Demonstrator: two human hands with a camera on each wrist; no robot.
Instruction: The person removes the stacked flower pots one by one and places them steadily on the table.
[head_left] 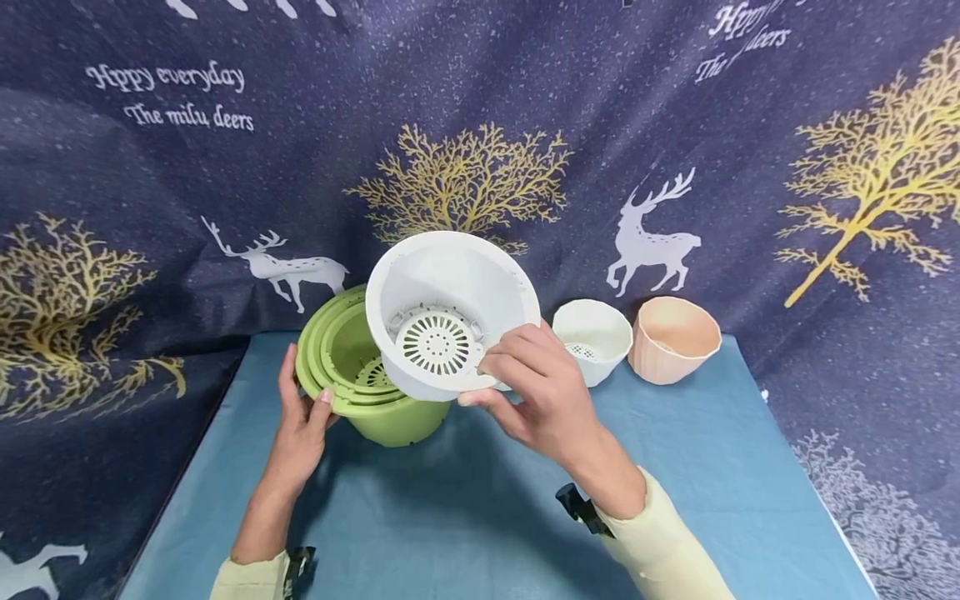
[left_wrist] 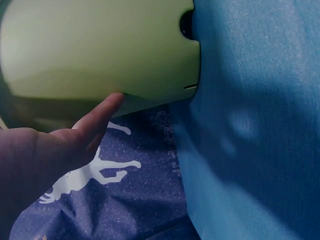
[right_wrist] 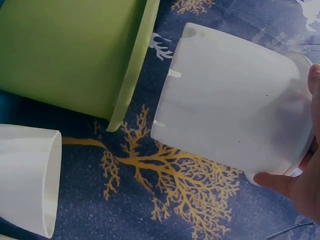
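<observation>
Pinched at its rim by my right hand [head_left: 543, 392], a white plastic flowerpot [head_left: 480, 275] is held up in the air. Its mouth tilts toward the head camera and shows a slotted round base inside. Behind and left of it, several green flowerpots [head_left: 393, 423] are nested together, partly hidden by the white one. My left hand [head_left: 300, 433] grips the left side of their rims, thumb on top and fingers along the outer wall. In the left wrist view one finger touches the smooth green side [left_wrist: 100, 45]. The right wrist view shows the white pot's outer wall [right_wrist: 225, 100].
To the right at the back of the blue-covered table [head_left: 450, 533] stand a small white fluted pot [head_left: 603, 367] with a perforated base and a pink fluted pot [head_left: 663, 364], side by side. A dark blue cloth [head_left: 480, 67] with deer and trees hangs behind.
</observation>
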